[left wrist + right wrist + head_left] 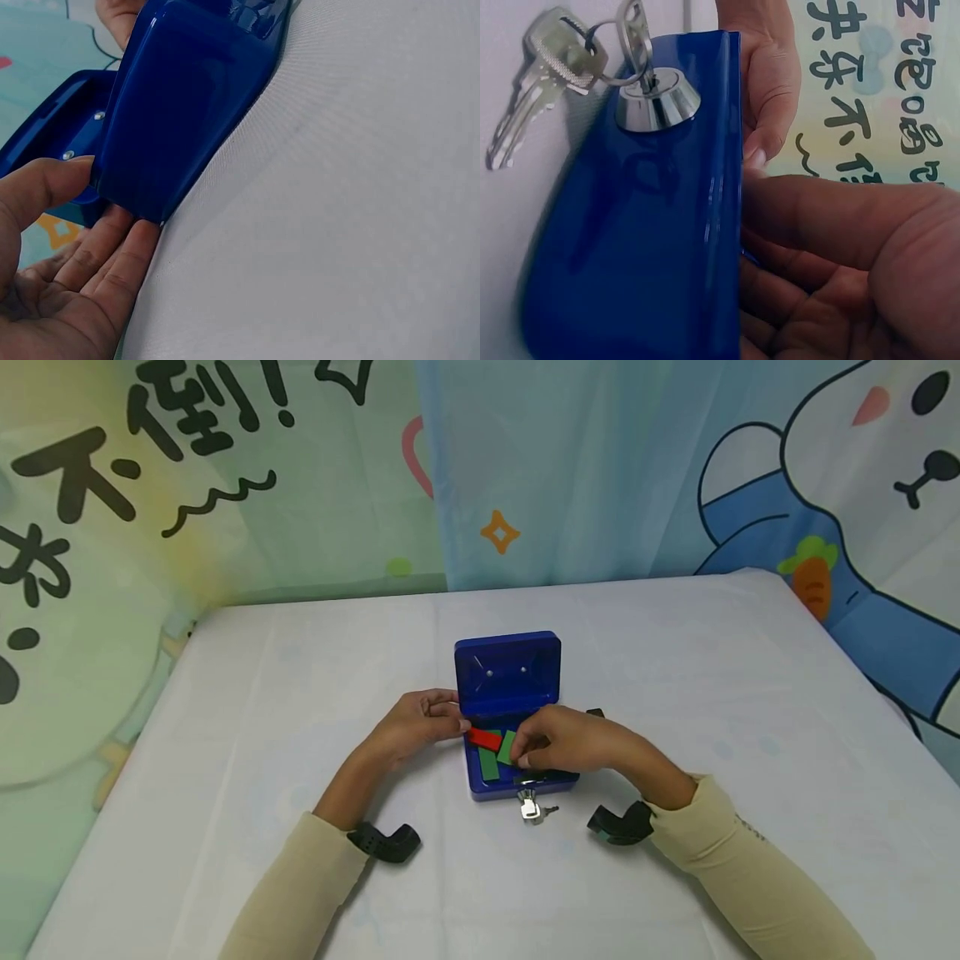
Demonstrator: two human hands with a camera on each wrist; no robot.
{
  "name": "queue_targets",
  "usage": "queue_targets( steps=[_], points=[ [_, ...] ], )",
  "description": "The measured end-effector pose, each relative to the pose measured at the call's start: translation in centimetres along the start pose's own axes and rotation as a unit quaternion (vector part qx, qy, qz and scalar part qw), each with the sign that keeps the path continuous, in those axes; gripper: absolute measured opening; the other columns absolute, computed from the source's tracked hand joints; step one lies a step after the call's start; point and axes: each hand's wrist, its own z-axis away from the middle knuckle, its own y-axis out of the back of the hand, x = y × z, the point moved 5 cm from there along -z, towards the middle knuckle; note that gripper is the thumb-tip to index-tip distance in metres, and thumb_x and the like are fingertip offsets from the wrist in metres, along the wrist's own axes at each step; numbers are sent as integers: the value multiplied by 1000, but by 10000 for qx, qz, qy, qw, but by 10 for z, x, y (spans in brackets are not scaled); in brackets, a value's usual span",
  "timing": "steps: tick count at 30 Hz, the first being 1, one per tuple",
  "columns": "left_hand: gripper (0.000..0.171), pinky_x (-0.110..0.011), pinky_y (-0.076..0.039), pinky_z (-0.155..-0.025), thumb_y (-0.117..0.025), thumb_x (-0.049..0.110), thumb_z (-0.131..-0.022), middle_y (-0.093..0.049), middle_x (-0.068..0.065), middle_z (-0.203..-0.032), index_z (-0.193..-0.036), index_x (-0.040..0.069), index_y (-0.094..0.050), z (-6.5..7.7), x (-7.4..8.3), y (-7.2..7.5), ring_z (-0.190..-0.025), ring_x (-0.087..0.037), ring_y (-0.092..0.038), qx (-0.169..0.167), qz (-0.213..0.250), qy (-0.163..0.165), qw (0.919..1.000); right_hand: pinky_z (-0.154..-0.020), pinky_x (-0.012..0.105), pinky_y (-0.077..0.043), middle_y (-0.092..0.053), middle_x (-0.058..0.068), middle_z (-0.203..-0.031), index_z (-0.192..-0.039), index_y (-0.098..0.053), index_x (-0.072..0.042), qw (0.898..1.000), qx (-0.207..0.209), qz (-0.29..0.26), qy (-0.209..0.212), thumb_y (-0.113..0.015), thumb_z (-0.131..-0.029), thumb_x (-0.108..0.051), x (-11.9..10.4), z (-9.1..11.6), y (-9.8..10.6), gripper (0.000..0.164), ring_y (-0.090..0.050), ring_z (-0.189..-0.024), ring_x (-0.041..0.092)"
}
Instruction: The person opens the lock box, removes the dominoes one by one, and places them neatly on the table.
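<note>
White cloth covers the tabletop, finely woven, with soft fold lines. Nearest come two beige sleeves, a black curved wrist mount at each cuff, and just past them the metal: shiny keys on a ring, one standing in a round, sloping chrome lock.

That lock sits on the glossy front wall of the blue box, the smooth, round-cornered piece at mid-table! Inside, a flat green block with crisp straight edges; over it a slanting red block and, beside that, a tilted green block.

The right hand dips in, fingers curled against the tilted green block; whether they pinch it, I can't tell. On the other side the left hand grips the box's rear corner, thumb at the rim, fingertips below.

Behind them the lid stands up, two silvery rivets inside. Broad cloth stretches left and right, out to the table's slanting edges. Beyond the far edge hangs a softly creased cartoon backdrop.
</note>
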Motion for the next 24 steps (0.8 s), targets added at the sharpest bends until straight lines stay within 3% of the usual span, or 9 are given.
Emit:
queue_targets(
  steps=[7, 19, 24],
  points=[
    [57, -35, -48, -94, -75, 12, -84, -69, -10, -111, -135, 1, -51, 0, 0, 1, -106, -22, -61, 15, -44, 9, 10000, -84, 30, -52, -69, -2, -94, -103, -70, -5, 9993, -294, 120, 193, -64, -92, -4, -3, -1, -6, 13, -62, -85, 11],
    [57, -36, -47, -96, -74, 12, -85, -68, -11, -112, -135, 1, -50, 0, -1, 2, -107, -23, -61, 3, 42, -16, 10000, -87, 34, -51, -67, -6, -93, -95, -75, -12, 9938, -406, 976, -347, -65, -91, -2, -8, -5, -7, 15, -57, -89, 13],
    [57, -38, -46, -97, -74, 13, -85, -68, -10, -112, -135, 2, -50, 0, -2, 1, -107, -23, -61, -35, -20, -19, 10000, -89, 35, -50, -66, -7, -93, -94, -75, -16, 9887, -637, 1267, -481, -63, -93, -5, -9, -6, -9, 16, -55, -90, 13]
  ],
)
